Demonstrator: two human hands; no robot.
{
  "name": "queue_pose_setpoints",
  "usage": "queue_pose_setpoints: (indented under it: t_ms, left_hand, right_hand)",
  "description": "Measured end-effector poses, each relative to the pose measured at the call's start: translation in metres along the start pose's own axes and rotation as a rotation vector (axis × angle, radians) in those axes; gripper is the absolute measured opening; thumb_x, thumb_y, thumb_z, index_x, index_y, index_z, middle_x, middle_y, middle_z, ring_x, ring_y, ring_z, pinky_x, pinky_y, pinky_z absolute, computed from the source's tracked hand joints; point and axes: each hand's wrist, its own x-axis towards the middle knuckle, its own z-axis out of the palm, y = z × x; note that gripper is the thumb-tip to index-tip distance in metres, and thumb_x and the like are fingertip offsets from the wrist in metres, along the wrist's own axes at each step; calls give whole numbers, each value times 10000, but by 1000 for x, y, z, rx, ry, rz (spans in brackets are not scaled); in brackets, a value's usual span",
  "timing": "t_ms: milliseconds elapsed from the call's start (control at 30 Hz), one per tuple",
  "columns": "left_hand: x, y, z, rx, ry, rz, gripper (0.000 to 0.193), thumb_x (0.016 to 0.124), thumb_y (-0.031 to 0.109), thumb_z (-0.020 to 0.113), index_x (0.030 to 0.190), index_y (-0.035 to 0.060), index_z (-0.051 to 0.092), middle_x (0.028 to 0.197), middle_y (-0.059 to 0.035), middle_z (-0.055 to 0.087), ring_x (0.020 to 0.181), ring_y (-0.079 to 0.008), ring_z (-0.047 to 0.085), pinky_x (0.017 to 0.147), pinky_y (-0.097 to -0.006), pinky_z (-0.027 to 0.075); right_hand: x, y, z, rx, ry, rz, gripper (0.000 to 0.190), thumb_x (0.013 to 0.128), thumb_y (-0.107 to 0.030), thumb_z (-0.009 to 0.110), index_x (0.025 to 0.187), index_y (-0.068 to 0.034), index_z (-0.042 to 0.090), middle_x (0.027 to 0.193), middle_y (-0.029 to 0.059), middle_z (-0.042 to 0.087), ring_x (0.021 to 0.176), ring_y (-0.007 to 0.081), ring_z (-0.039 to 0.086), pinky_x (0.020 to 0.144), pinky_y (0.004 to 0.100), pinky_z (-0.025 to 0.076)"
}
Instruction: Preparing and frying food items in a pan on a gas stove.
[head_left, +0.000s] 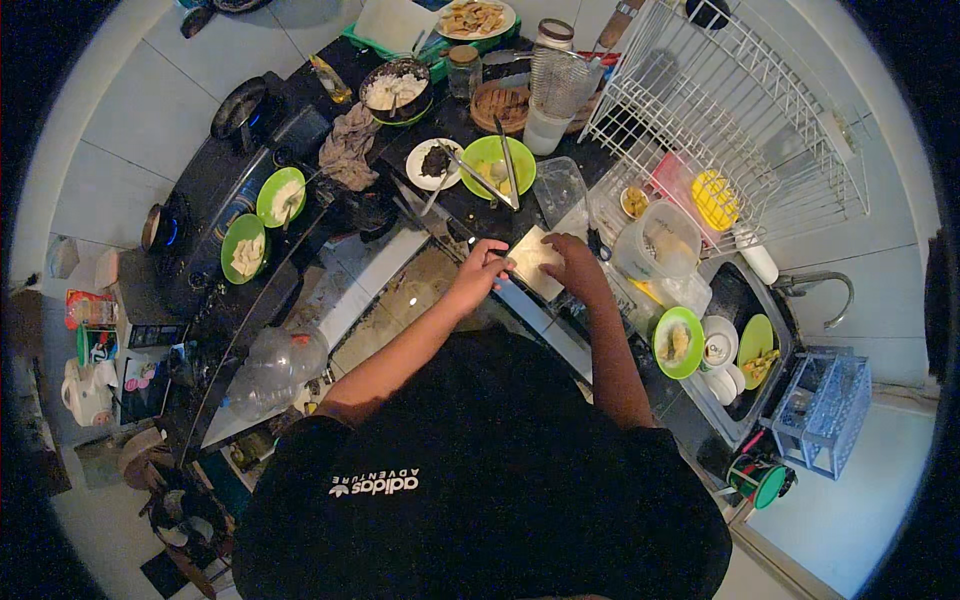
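A pale square sheet, or a thin stack of them (531, 262), lies at the counter's front edge before me. My left hand (478, 277) is at its left edge, thumb and fingers apart, with nothing visible between them. From the other side, my right hand (581, 266) has its thumb and fingertips on the sheet; whether they pinch it is hard to see. Just beyond is a green bowl (474, 185) of yellowish food with metal tongs (508, 169) across it. Beside that bowl, a white plate (414, 166) carries a dark food. A clear plastic container (561, 191) sits behind the sheet.
A bowl of white shredded food (394, 90) and a grater (559, 75) stand farther back. Two green bowls (259, 232) rest by the stove, where blue flames show under pans (238, 109). To the right are a wire dish rack (675, 112) and a sink (727, 292) holding dishes.
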Motion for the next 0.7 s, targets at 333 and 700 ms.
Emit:
queue_pose_setpoints:
  t_ms: [333,700]
  left_hand:
    - [0,-3,-1,-4,-13,7,320,925,171,530,1231,110,457,1001,-43,650,840,-115,583,715,-285,491]
    - [-2,-11,1,-58,21,33,332,903,163,573,1202,69,465,917,-36,625,777,-119,566,623,-269,469]
  right_hand:
    - [1,0,0,46,-4,22,484,704,-145,762,1143,-66,575,1056,169,629,987,336,609,864,419,489]
    - [-1,-6,-5,100,22,67,462,705,-107,754,1132,-44,592,1020,166,629,930,307,629,830,407,500]
